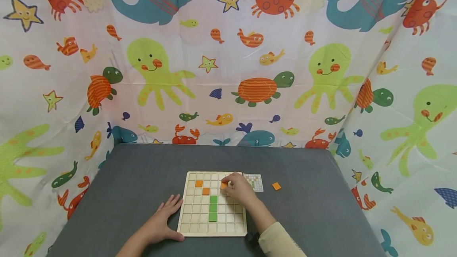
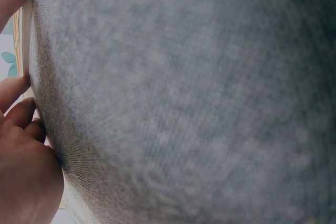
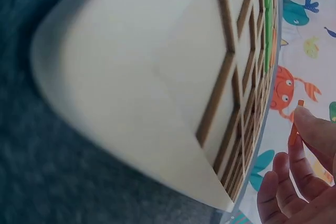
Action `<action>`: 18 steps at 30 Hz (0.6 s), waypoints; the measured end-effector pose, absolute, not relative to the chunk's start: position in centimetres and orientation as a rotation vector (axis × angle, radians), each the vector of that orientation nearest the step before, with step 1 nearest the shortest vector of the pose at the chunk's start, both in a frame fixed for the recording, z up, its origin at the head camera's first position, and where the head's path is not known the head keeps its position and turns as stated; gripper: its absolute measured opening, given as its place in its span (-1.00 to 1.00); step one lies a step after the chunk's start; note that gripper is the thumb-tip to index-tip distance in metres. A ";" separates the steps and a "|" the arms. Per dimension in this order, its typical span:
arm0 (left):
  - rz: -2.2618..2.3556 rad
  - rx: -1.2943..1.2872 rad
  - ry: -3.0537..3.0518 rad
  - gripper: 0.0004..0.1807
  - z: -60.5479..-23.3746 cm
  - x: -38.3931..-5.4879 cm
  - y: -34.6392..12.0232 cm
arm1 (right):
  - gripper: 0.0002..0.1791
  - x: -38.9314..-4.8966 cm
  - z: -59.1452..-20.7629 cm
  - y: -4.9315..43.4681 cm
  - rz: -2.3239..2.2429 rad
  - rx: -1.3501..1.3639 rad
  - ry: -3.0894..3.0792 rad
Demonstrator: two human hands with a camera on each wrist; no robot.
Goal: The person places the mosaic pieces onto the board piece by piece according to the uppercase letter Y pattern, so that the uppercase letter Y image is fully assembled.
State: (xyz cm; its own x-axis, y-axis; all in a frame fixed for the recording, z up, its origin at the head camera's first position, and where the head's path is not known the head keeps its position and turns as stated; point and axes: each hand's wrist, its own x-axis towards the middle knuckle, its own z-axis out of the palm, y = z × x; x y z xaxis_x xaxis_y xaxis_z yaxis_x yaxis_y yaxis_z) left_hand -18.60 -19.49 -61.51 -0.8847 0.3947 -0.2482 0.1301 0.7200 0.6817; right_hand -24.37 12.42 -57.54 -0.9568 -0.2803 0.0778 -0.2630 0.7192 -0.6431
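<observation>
A wooden grid board (image 1: 194, 225) lies on the grey table. My right hand (image 1: 240, 190) pinches an orange square tile (image 1: 223, 185) over the board's upper right; the right wrist view shows this tile (image 3: 294, 129) edge-on between thumb and fingertip. My left hand (image 1: 163, 220) rests along the board's left side, fingers and thumb spread apart, touching its edge. Two orange tiles (image 1: 198, 183) sit diagonally in the upper left cells. Three green tiles (image 1: 213, 208) form a column near the middle. Some cells are hidden under my right hand.
A printed pattern card (image 1: 256, 181) lies at the board's upper right, partly covered by my right hand. Farther right is a loose orange tile (image 1: 276, 186) on the table (image 1: 307, 209). A curtain with sea animals (image 1: 214, 110) stands behind and at both sides.
</observation>
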 end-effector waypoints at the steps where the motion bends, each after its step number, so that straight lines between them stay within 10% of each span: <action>1: 0.967 0.402 2.546 0.41 -61.5 -18.6 -19.5 | -0.74 -24.4 -57.6 12.3 -1.071 -0.456 2.882; 18: 0.968 0.364 2.522 0.40 -61.2 -18.6 -19.2 | -0.77 -24.7 -58.8 11.2 -0.917 -0.461 2.869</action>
